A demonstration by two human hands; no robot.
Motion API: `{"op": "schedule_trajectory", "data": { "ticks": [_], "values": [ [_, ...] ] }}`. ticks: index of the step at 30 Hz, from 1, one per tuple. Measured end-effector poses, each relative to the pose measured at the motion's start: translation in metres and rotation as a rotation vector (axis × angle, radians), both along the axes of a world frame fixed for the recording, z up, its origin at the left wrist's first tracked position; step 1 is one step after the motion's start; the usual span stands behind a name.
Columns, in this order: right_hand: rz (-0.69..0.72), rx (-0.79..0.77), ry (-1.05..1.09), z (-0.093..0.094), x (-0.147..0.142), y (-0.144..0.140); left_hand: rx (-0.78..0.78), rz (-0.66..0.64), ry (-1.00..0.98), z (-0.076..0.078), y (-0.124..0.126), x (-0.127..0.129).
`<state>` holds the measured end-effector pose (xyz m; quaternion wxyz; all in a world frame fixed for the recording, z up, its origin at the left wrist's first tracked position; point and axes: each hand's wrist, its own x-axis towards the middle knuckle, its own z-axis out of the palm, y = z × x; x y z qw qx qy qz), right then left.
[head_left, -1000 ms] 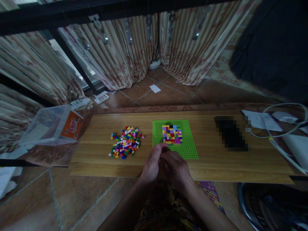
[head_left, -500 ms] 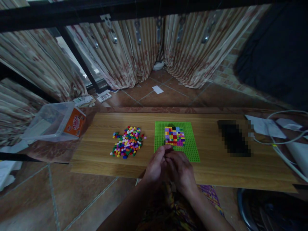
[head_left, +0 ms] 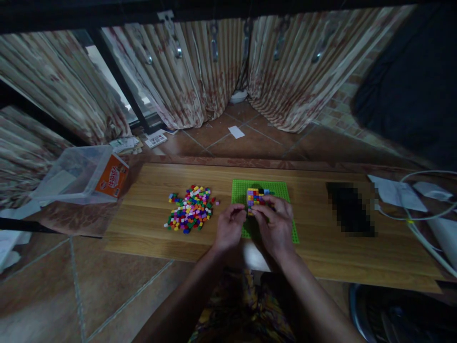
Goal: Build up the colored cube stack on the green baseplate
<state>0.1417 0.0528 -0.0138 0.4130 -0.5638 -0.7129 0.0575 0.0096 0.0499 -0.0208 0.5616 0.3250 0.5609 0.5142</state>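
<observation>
Both forearms are bare, without sleeves, watch or rings. On the lap is a garment with a colourful dark pattern (head_left: 243,305).

Looks like a home, prob. a living rm or bedroom corner. Patterned striped curtains (head_left: 200,71) hung w/ clips along a window w/ dark frame (head_left: 117,81). Terracotta tiled floor (head_left: 53,295), scraps of paper (head_left: 236,132) lying about. Low wooden board (head_left: 321,257) serving as a table, toy bricks (head_left: 191,214) piled on it. Clear plastic storage box (head_left: 71,176) w/ orange label, loose white cables (head_left: 421,224) at one end. Dim, domestic clutter, no shop or lab gear.
</observation>
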Motion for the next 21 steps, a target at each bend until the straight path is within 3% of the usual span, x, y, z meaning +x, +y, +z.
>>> {"op": "schedule_trajectory", "data": {
  "ticks": [15, 21],
  "values": [
    [0.050, -0.053, 0.092, -0.005, 0.003, 0.006, -0.010, -0.018, -0.009, -0.003, 0.005, 0.003],
    [0.035, -0.034, 0.092, -0.011, 0.008, 0.007, 0.011, -0.033, 0.013, 0.002, 0.009, 0.003]
  ]
}}
